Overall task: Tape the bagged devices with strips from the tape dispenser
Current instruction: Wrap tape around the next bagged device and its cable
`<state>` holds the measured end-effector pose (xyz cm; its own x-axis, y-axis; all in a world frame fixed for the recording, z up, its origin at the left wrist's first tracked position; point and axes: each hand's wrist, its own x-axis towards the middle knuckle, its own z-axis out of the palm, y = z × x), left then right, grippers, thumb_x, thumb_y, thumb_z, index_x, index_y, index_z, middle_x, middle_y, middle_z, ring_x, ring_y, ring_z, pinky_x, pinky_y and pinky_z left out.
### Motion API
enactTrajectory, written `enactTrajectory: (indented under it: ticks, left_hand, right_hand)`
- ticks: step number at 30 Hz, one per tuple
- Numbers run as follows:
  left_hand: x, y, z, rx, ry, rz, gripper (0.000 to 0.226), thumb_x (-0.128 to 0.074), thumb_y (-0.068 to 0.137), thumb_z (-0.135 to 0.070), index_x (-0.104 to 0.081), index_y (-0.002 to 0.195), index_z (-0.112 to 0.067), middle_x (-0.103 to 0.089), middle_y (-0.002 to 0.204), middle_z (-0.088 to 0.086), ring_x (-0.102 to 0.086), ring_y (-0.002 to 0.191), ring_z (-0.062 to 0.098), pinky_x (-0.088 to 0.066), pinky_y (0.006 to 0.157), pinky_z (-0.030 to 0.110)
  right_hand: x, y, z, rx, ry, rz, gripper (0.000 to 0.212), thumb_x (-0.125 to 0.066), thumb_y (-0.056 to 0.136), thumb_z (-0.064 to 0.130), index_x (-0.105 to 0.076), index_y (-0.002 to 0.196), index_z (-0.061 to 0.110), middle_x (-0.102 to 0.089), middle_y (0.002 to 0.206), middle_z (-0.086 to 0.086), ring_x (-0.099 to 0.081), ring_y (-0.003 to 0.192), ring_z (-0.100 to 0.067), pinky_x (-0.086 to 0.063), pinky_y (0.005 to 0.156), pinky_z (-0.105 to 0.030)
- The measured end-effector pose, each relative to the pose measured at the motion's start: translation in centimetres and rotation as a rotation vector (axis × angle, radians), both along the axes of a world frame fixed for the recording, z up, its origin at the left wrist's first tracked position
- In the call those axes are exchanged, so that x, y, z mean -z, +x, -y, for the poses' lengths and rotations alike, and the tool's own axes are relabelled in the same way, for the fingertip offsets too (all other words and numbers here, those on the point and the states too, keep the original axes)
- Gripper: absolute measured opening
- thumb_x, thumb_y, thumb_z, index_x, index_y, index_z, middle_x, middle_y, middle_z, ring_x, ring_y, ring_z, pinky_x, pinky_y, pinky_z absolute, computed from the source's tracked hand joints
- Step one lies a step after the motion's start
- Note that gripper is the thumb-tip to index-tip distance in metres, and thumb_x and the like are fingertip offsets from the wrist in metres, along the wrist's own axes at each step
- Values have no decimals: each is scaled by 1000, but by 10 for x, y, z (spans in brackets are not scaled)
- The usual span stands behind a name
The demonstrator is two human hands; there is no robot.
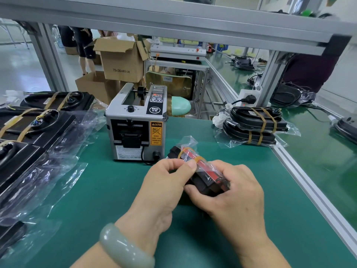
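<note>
Green bangle (123, 246) rides the left wrist. Left hand (166, 182) has a tight grip, thumb and fingers pinching the amber tape strip (201, 158) on the small bagged device (207, 176). Right hand (237, 192) curls round its near end, holding it near the middle of the desk (116, 190). Best to rub the strip down flat, with the loose bag end tucked under. Tape dispenser (135, 122) stands just behind, toward the far edge.

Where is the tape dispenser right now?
In the head view, the tape dispenser stands on the green mat just left of centre, just beyond the bagged device that the left hand and right hand hold.
</note>
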<state>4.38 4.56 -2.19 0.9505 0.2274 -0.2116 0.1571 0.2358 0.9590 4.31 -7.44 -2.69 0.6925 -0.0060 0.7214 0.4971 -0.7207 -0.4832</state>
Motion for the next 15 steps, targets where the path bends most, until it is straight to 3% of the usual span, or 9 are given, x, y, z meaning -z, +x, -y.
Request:
enactTrajectory:
  ticks: [2,5,7,11,13,15]
  left_hand:
    - [0,0,-1,16,40,43,23,-78,77,-33,-65,87,-17,-70,79,-2,-61,63,1,-46,55,10]
    - [2,-3,0,60,179,47,56,-82,52,-53,-62,98,-28,-65,102,0,-64,89,10,-49,71,18]
    - [2,-1,-1,26,234,57,44,-82,59,-51,-64,91,-27,-65,97,0,-61,82,7,-46,65,15]
    - [3,5,-6,-13,283,126,10,-69,85,-28,-67,79,-20,-66,66,-13,-52,54,-5,-41,52,6]
    - [4,5,-13,-53,351,146,4,-64,89,-23,-67,92,-24,-69,81,-15,-55,62,-10,-40,53,4]
    - [5,7,-31,-84,438,166,37,-72,82,-30,-59,116,-31,-62,110,-15,-56,88,-12,-39,68,6]
  right_hand:
    - [0,0,-1,3,49,5,39,-65,57,58,-70,78,26,-50,66,24,-55,65,-19,-42,61,-27]
    - [0,1,0,12,98,-7,34,-63,56,54,-69,76,28,-52,66,25,-57,66,-18,-46,60,-31]
    - [0,1,1,-1,90,3,35,-65,56,55,-69,77,27,-52,67,27,-57,66,-18,-46,61,-30]
    - [2,2,4,-35,83,-7,43,-67,52,60,-71,83,30,-48,74,32,-59,69,-18,-43,66,-22]
    - [5,4,8,-51,197,-88,37,-69,48,60,-67,80,42,-58,75,27,-62,74,-13,-46,70,-17]
    - [6,8,13,-126,400,-217,37,-72,45,57,-70,77,39,-70,78,17,-67,78,-7,-51,73,-18]
